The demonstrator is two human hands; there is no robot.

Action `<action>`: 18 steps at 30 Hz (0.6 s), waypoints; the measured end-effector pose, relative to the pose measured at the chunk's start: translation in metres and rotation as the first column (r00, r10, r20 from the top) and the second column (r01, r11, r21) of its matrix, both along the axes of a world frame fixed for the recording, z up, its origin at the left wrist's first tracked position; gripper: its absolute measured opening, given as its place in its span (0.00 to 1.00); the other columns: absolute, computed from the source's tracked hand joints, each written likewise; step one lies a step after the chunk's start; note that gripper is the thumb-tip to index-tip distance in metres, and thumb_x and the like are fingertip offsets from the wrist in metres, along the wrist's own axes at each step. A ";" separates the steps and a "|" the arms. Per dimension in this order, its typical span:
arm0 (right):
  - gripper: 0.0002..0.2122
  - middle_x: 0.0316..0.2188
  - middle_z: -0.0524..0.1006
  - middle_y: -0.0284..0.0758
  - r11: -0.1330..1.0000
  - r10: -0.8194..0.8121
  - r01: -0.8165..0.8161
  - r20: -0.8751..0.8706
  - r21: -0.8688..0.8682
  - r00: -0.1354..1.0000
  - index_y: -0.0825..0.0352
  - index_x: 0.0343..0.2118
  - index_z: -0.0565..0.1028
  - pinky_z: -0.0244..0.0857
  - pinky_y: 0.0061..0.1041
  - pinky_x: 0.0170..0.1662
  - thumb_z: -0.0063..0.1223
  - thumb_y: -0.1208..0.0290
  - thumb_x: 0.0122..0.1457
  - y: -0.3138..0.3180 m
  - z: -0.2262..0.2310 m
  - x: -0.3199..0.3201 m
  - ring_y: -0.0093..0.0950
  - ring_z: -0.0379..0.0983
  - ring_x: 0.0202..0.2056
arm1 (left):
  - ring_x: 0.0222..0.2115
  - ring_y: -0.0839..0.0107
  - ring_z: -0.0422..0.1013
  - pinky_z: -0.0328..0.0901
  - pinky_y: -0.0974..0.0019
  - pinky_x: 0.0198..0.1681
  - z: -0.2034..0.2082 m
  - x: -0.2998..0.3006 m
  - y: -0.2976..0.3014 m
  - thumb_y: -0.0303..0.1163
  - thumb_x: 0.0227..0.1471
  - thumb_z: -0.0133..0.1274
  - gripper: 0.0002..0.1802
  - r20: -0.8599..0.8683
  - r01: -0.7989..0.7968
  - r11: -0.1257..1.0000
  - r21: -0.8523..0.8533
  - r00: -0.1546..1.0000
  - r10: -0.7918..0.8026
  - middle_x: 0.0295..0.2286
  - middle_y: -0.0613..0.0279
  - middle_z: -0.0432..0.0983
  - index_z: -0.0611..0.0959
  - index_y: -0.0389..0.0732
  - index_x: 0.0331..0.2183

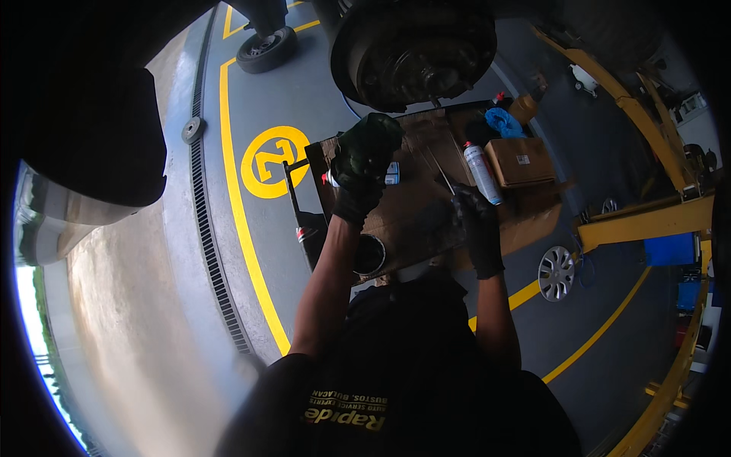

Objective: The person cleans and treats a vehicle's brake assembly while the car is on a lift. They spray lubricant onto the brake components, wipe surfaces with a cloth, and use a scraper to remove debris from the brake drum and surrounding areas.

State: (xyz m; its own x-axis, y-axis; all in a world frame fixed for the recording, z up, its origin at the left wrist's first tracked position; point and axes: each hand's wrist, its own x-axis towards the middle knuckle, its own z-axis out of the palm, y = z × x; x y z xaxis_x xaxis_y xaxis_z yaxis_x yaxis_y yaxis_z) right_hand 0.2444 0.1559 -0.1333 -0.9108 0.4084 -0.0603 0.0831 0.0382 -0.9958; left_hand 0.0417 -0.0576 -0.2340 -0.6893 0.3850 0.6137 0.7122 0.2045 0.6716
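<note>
We look down over our own two arms, both in black gloves, raised toward a low rolling cart whose worktop (533, 217) is lined with brown cardboard. Our left hand (364, 164) is lifted above the near left part of the cart, fingers curled loosely around a dark, rounded object that blurs into the glove; we cannot tell what it is or how firmly it is gripped. Our right hand (476, 221) rests lower, at the middle of the cardboard, fingers bent over a thin metal rod (440, 169) that runs away from us; whether the hand truly clasps it is unclear.

Just beyond the right hand a white spray can with a red cap (481, 171) lies on its side, and beside it sits a small brown cardboard box (520, 161). A crumpled blue cloth (501, 122) lies farther back. Above the cart hangs a dark round brake drum on a raised vehicle hub (415, 49).

On the grey floor we see a yellow circle marking (274, 161), a silver wheel cover (557, 273) to the right, and a yellow lift arm (647, 221).
</note>
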 end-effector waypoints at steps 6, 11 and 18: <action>0.14 0.44 0.85 0.38 0.893 0.069 -0.021 -0.092 0.450 0.993 0.70 0.55 0.80 0.74 0.26 0.48 0.54 0.70 0.70 -0.059 0.068 -0.011 0.26 0.83 0.45 | 0.48 0.63 0.77 0.71 0.60 0.54 0.076 -0.008 0.024 0.31 0.68 0.50 0.17 0.171 -0.057 0.987 0.151 0.985 0.030 0.47 0.56 0.81 0.80 0.38 0.54; 0.15 0.48 0.84 0.45 0.747 0.024 0.099 -0.175 0.658 0.984 0.65 0.56 0.80 0.75 0.33 0.51 0.53 0.69 0.70 -0.103 0.076 -0.066 0.39 0.84 0.49 | 0.39 0.64 0.78 0.73 0.61 0.44 0.072 -0.036 -0.005 0.26 0.64 0.51 0.23 0.278 0.088 0.958 0.272 0.946 -0.166 0.45 0.56 0.81 0.75 0.38 0.59; 0.14 0.46 0.84 0.46 0.737 -0.018 0.224 -0.312 0.637 0.950 0.65 0.54 0.81 0.76 0.37 0.49 0.52 0.70 0.70 -0.124 0.056 -0.106 0.44 0.83 0.47 | 0.45 0.66 0.78 0.74 0.60 0.48 0.074 -0.061 -0.011 0.30 0.63 0.57 0.24 0.025 -0.020 0.998 0.067 1.000 0.018 0.48 0.55 0.79 0.75 0.36 0.58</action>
